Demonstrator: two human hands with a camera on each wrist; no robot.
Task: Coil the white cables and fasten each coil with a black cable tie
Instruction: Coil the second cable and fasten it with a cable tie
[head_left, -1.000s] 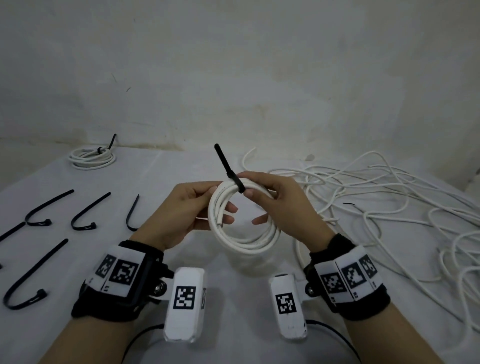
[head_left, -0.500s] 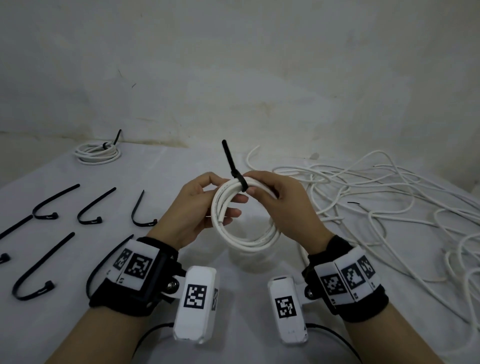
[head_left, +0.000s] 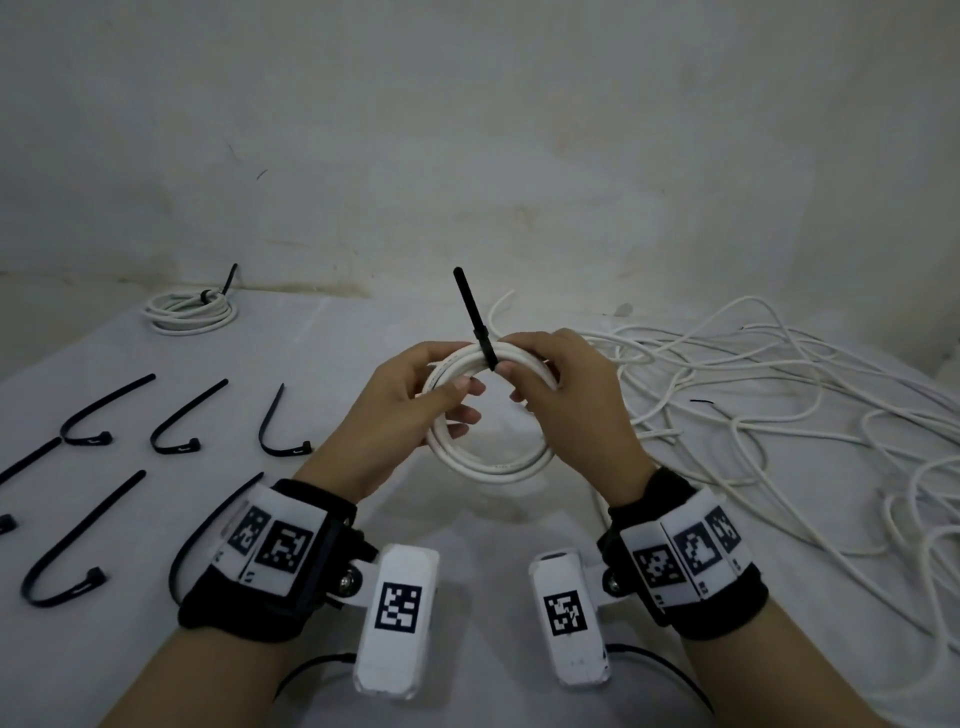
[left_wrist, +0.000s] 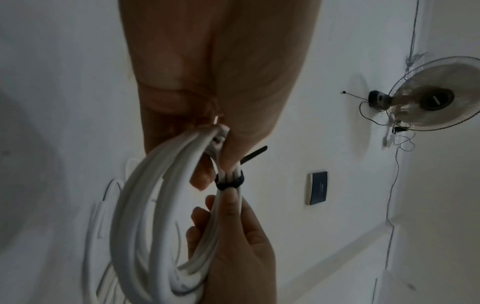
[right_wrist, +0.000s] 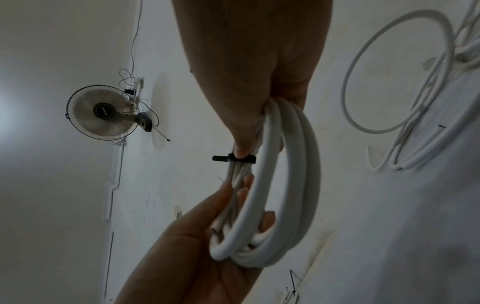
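Two hands hold one white coil (head_left: 488, 415) up over the tabletop (head_left: 337, 364) in front of us: our left hand (head_left: 410, 410) curls its thumb and fingers round the coil's left arc, and our right hand (head_left: 566, 405) pinches the strands at the top, right beside the black cable tie (head_left: 480, 332). Compared with a second ago, the coil sits a little more upright and our left thumb has slid closer to the tie; the tie's free tail, which leaned further left before, now stands nearly straight up above the bundle. From the left wrist view the band (left_wrist: 230, 182) is already cinched snug round the bunched strands, with the tail (left_wrist: 253, 157) poking out to the side, so we judge the fastening of this coil as good as done (any last tug on the tail would only take up slack we cannot see). What remains for this piece is to set it down, probably by the finished coil (head_left: 189, 309) lying at the far left of the tabletop with its own tie on. To our right the loose white cables (head_left: 779, 395) sprawl in a tangle, well apart from our hands, so a good share of coiling is left. On the left, several spare ties (head_left: 176, 421) lie in rows, bent into hooks and untouched, ready for those coils.
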